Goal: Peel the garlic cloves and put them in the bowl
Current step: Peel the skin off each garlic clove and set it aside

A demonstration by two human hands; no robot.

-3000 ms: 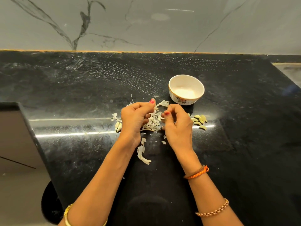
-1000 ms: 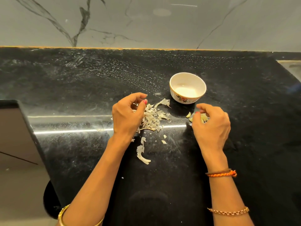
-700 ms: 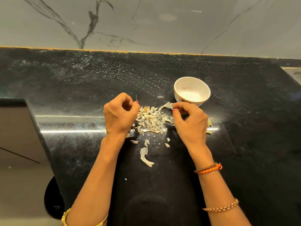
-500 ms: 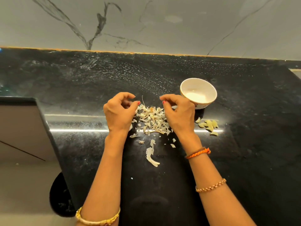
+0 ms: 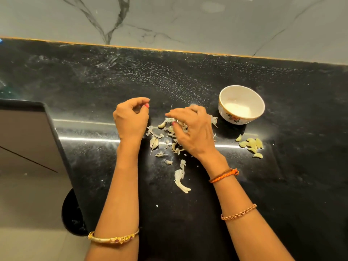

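Your right hand [image 5: 192,131] covers most of the skin pile [image 5: 165,136], so whatever sits under the palm is hidden. Its fingers [image 5: 172,116] are loosely spread and bent down into the pile, touching skins; can't tell if they actually pinch anything. Motion blur there too. Your left hand [image 5: 130,119] is off the worktop [image 5: 282,185], just left of the pile, fingers curled, thumb and forefinger tips nearly meeting; if anything is between them, it's too small to make out. One unpeeled-looking clove [image 5: 161,125] lies just below your right fingertips. Peeled cloves [image 5: 251,145] sit in a loose group well right of your right hand. Bowl [image 5: 241,104] is just past them, beyond your right fingers; contents washed out, unreadable.
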